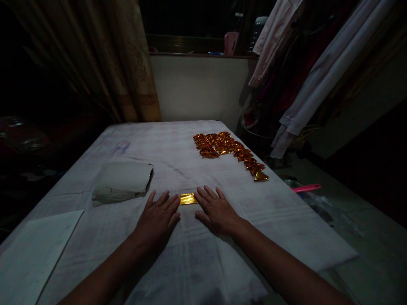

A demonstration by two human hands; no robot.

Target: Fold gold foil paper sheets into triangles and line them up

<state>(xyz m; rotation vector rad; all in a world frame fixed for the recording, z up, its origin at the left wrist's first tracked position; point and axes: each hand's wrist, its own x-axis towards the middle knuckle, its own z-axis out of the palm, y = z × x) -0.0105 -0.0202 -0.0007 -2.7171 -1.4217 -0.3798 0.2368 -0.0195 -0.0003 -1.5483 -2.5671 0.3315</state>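
A small flat rectangle of shiny gold foil paper (188, 199) lies on the cloth-covered table (178, 254) between my hands. My left hand (158, 216) rests palm down, its fingers stretched out and the tips touching the foil's left end. On the other side, my right hand (216, 209) lies flat with extended fingers over the foil's right end. Beyond them, several folded gold foil pieces (219, 144) form a cluster that trails towards the right edge. The nearest folded piece (260, 176) has a pointed, triangular look.
Left of my hands lies a folded grey-white packet (122, 182), with a white sheet (38, 250) nearer the left edge. Curtains (127, 63) and hanging clothes (302, 84) flank the table. A pink handle (307, 187) and clear plastic (337, 214) are beyond the right edge.
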